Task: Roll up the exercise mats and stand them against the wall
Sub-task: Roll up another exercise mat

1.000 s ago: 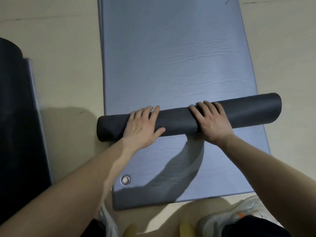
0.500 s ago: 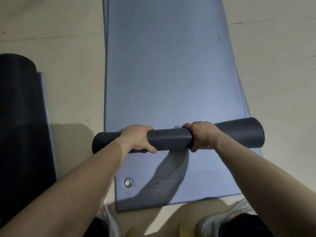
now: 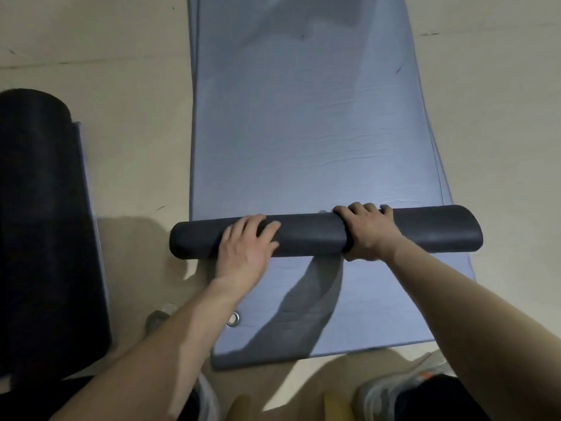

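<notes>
Black rolled mat [image 3: 45, 223] lies far left, bare floor [image 3: 136, 147] between it and the flat blue-grey mat [image 3: 303, 117]. Across that mat sits the dark roll [image 3: 309, 235], its 2 ends overhanging the side edges. The left hand [image 3: 246, 250] presses it with loose fingers, and the right hand [image 3: 368, 232] curls round it.

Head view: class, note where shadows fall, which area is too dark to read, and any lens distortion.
Head view: a slanting shadow crosses the blue mat below the roll, another darkens the floor left of it; head view: the dark mat at left is almost featureless; head view: the blue mat's long edges bow, a wide-angle effect.
</notes>
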Tool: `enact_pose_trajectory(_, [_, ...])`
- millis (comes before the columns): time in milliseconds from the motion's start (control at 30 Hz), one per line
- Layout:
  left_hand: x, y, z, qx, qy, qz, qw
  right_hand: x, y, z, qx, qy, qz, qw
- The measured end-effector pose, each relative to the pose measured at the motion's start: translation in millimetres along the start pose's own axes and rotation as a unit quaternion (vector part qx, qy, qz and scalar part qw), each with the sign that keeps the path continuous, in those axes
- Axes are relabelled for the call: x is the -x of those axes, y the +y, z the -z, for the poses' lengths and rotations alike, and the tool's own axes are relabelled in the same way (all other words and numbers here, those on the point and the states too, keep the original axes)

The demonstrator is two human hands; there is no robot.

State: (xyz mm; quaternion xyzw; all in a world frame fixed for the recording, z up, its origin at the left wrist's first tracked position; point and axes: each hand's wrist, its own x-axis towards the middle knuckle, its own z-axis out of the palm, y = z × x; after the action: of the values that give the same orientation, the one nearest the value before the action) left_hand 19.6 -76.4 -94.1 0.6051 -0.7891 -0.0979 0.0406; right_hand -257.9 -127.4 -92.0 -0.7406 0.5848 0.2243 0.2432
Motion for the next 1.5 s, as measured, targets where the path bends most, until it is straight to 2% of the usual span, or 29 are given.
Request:
enact_pose_trajectory(33, [3, 4, -5, -0.021, -0.028, -0.005, 0.999, -8, 2, 11, -0.014, -0.022, 0.005, 1.0])
enact_pose_trajectory(67, [-1, 8, -8, -0.047, -0.091, 0.002, 0.995, -12, 4, 16, -0.017, -0.025, 0.009, 0.999])
enact_pose_trajectory(100, [-10, 9, -13, -0.064, -0.139, 0.014, 0.988, -13, 4, 17, -0.002, -0.004, 0.011, 1.0])
enact_pose_trajectory(200, [-51, -7, -17, -0.028, -0.192, 0.019, 0.981, 5, 0, -4, 0.049, 0.168, 0.007, 0.985])
enact_pose_trajectory(233, [-65, -16, -16, 0.001, -0.208, 0.016, 0.978, 11, -2, -13, 0.061, 0.198, 0.006, 0.978])
enact_pose_trajectory(333, [-85, -30, -12, 0.06, -0.238, -0.001, 0.969, -4, 1, -23, 0.104, 0.178, -0.005, 0.979])
enact_pose_trajectory(467, [-81, -18, -20, -0.097, -0.152, -0.059, 0.982, -45, 11, -2, 0.125, 0.172, -0.015, 0.977])
enact_pose_trajectory(567, [-101, -18, -15, -0.105, -0.155, -0.056, 0.981, -56, 17, 16, 0.106, 0.13, 0.004, 0.986])
enact_pose_trajectory(667, [-101, -19, 3, -0.071, -0.216, -0.043, 0.973, -44, 11, 31, 0.085, 0.067, 0.009, 0.994])
enact_pose_trajectory(867, [-50, -3, 17, 0.007, -0.395, -0.024, 0.919, 16, -7, 4, 0.021, -0.069, 0.027, 0.997])
enact_pose_trajectory(933, [-45, -3, 15, 0.044, -0.436, -0.02, 0.899, 36, -13, -8, 0.01, -0.055, 0.014, 0.998])
enact_pose_trajectory(1033, [-63, -6, 22, 0.097, -0.487, 0.016, 0.868, 68, -27, -35, 0.045, 0.061, -0.035, 0.997])
enact_pose_trajectory(1067, [-68, -6, 25, 0.098, -0.492, 0.018, 0.865, 75, -30, -43, 0.05, 0.074, -0.047, 0.995])
enact_pose_trajectory(1100, [-68, -6, 30, 0.083, -0.476, 0.011, 0.875, 76, -30, -48, 0.049, 0.064, -0.052, 0.995])
enact_pose_trajectory(1133, [-61, -5, 35, 0.057, -0.433, 0.0, 0.9, 72, -28, -47, 0.04, 0.043, -0.049, 0.997])
enact_pose_trajectory(1167, [-50, -5, 36, 0.019, -0.349, -0.007, 0.937, 64, -25, -41, 0.022, 0.027, -0.046, 0.998])
enact_pose_trajectory(1200, [-33, -4, 34, -0.017, -0.229, -0.007, 0.973, 54, -21, -33, 0.001, 0.022, -0.045, 0.999])
enact_pose_trajectory(1233, [-12, -2, 28, -0.045, -0.108, -0.004, 0.993, 43, -17, -22, -0.017, 0.022, -0.043, 0.999])
enact_pose_trajectory(1267, [6, 3, 23, -0.053, -0.018, -0.001, 0.998, 33, -15, -9, -0.028, 0.013, -0.04, 0.999])
enact_pose_trajectory(1300, [17, 7, 15, -0.057, 0.01, 0.006, 0.998, 24, -12, 4, -0.034, -0.005, -0.04, 0.999])
enact_pose_trajectory(1400, [20, 14, -3, -0.104, -0.154, 0.024, 0.982, 8, -6, 24, -0.064, -0.039, -0.036, 0.997])
enact_pose_trajectory(1433, [13, 11, -8, -0.112, -0.182, 0.021, 0.977, 9, -4, 25, -0.064, -0.026, -0.035, 0.997])
enact_pose_trajectory(1500, [-7, -1, -14, -0.105, -0.173, 0.019, 0.979, 17, -3, 16, -0.004, 0.055, -0.021, 0.998])
